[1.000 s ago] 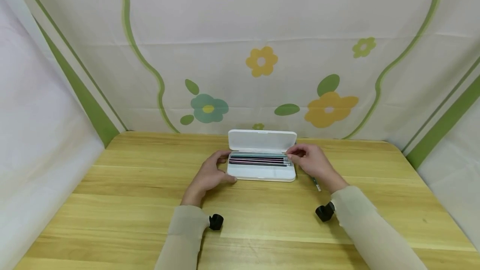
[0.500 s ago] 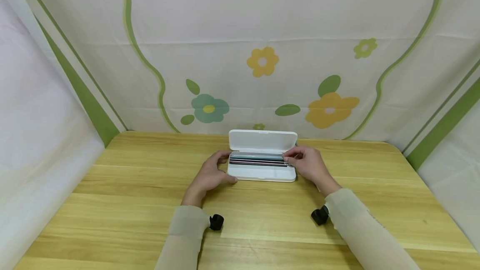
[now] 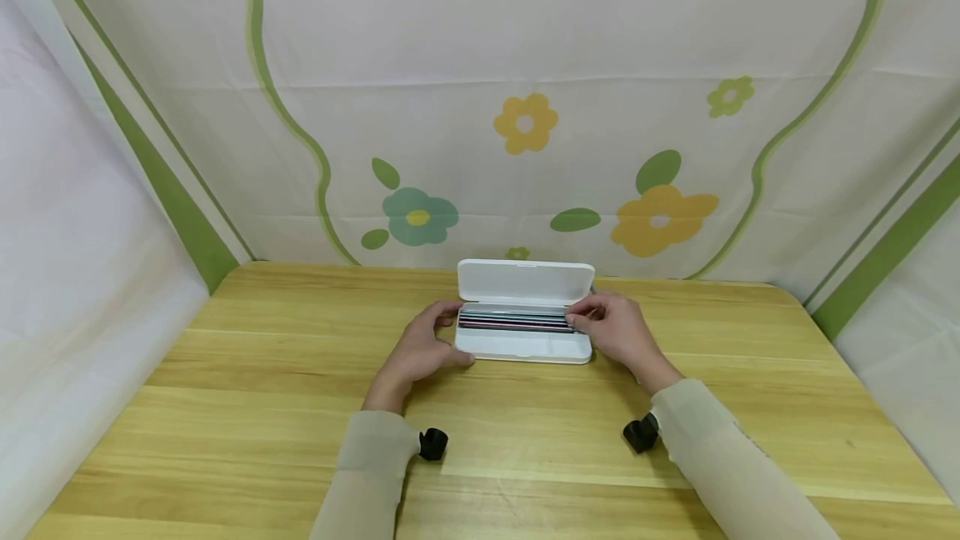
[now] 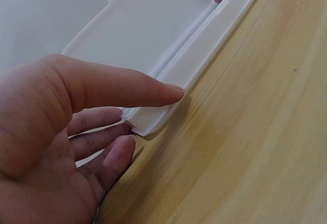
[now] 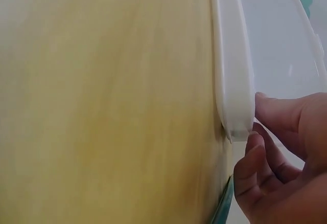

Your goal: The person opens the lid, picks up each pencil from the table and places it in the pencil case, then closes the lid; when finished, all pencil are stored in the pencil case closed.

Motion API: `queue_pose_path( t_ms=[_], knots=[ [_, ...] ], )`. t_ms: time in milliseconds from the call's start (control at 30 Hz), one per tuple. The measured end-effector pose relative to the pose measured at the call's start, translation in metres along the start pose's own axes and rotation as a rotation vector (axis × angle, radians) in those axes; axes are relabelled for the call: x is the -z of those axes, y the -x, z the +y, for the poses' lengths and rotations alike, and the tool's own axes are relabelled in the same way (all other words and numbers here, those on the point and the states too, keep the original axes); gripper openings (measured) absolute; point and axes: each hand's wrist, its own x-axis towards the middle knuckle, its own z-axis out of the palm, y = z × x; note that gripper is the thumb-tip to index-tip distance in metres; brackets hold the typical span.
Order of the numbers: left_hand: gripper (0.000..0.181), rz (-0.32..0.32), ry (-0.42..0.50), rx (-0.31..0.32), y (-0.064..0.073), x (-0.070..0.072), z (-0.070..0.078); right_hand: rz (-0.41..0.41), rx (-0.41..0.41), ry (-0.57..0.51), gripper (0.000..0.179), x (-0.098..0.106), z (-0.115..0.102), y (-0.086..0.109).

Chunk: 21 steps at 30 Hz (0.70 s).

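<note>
An opened white pencil case [image 3: 522, 346] lies on the table with its lid raised at the back. Several pencils [image 3: 513, 322] lie lengthwise inside, dark and teal ones among them. My left hand [image 3: 418, 346] holds the case's left end, thumb along the front wall [image 4: 168, 93] and the other fingers at the short side. At the right end my right hand [image 3: 617, 328] reaches over the rim, thumb and forefinger pinching at the pencils' ends. Its fingertips are partly hidden by the case wall in the right wrist view. A teal pencil [image 5: 223, 203] lies outside the case, beneath that hand.
The wooden table [image 3: 517, 457] extends around the case on both sides and towards me. Close behind the case, a white cloth [image 3: 450, 132] with printed flowers hangs at the table's back edge. A black wrist camera [image 3: 641, 433] sits below the right sleeve.
My right hand has shifted slightly left over the case's end, and its wrist now covers the end of the loose pencil. The teal pencil inside has settled among the others. My left hand stays put.
</note>
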Motion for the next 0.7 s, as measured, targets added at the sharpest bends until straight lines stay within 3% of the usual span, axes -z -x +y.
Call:
queue_pose_path(
  t_ms=[233,700],
  knots=[
    [0.086,-0.001,0.008,0.000,-0.001,0.000,0.000,-0.019,-0.041,-0.066,0.019,0.010,-0.001,0.009],
    [0.087,-0.002,0.019,-0.003,-0.001,0.000,0.000,0.025,-0.093,-0.121,0.034,0.039,-0.003,0.043]
  ],
)
